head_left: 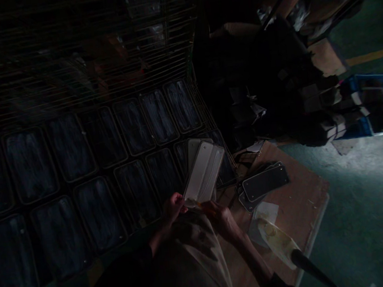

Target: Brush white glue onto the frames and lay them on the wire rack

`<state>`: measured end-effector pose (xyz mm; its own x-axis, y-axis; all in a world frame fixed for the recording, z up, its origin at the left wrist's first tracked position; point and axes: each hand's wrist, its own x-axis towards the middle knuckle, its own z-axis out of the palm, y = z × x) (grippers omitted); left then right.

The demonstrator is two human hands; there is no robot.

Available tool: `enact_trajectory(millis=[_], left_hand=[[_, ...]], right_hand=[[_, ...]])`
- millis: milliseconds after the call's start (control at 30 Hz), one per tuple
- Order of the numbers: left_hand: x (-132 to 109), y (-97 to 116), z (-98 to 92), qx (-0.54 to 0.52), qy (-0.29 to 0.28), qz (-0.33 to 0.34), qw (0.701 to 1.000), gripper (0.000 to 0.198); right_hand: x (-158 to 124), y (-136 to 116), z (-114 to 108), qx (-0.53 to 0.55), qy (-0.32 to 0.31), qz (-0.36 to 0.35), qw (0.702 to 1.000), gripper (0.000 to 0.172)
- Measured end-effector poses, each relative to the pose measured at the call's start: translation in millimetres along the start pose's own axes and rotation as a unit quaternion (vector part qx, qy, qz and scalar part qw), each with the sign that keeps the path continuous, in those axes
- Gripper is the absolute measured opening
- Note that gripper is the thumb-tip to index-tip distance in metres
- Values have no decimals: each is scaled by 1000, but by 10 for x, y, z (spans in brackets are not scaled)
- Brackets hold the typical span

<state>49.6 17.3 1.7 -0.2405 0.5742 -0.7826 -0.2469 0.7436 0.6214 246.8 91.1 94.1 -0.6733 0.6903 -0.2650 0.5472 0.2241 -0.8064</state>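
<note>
In the dim head view, my left hand [175, 207] is closed at the lower left corner of a pale flat panel [203, 171]; what its fingers pinch is too small to name. My right hand [218, 215] is wrapped round an orange-handled tool [207, 208], whose pale end points toward my left hand at the panel's lower edge. The panel lies tilted, with a small hole near its top and lines running lengthwise. Another, darker panel [194, 150] shows from under it.
Rows of dark rectangular pieces [105, 215] lie at the left, before a wire rack [102, 57]. On the wooden table [304, 191] are dark panels [265, 182] and a yellowish, dark-handled object [278, 239]. A blue crate [380, 81] and bundled dark material [309, 105] stand at the right.
</note>
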Motion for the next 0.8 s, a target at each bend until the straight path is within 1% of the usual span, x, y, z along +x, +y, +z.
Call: enact_trajectory(millis=[100,233,300,333,367,433,533,600,667,800], left_hand=[[-17,36,4,-13,-7,-1,1000,25],[-12,26,14,-41,-1,0,999,33],[-1,2,17,-54,-2,-6,999,36],[4,-12,18,-60,-3,-10,998,37],[9,-25,18,-65,-2,-14,998,37],[13,-44,18,-74,-1,-18,997,38],[4,-41,11,-79,1,-16,997,36],[-9,-20,4,-74,2,-19,997,32],[-18,2,-4,-66,6,-25,997,29],[-9,2,-16,-46,-2,-30,998,26]], right_hand=[[412,180,-268,13,80,-24,996,21],[890,299,-659,-52,198,-35,978,24],[1046,297,-773,-85,229,-40,969,25],[1102,291,-797,-101,235,-39,966,25],[1143,285,-798,-120,234,-36,964,26],[1176,278,-738,-161,209,-34,964,27],[1077,263,-536,-192,144,-54,969,30],[909,227,-366,-182,100,-66,976,31],[685,166,-194,-154,63,-66,984,29],[221,50,96,-54,-6,-45,998,27]])
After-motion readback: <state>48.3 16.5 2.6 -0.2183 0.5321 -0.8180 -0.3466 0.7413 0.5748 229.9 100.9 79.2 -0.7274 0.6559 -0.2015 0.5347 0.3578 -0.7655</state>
